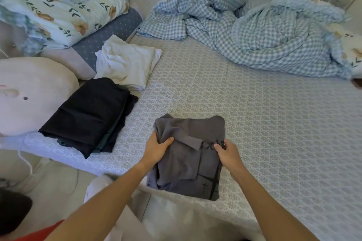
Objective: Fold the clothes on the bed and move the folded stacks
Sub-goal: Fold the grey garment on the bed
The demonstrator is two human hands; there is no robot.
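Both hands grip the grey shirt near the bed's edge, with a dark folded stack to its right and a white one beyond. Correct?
Not quite. The head view shows the dark folded stack left of the grey shirt, not right. Both hands, left and right, grip it; the white stack lies beyond.

I see a grey shirt with black cross and line print. Left of it a stack of dark clothes, navy-black on top, teal layer showing at the edge. Behind that, a white folded pile. Bed sheet pale blue-grey with a small repeating lattice motif. Duvet blue-and-white gingham. Rolled quilt light blue-green floral, tan flowers, dark leaves. Under it a pillow, slate blue with tiny white dots
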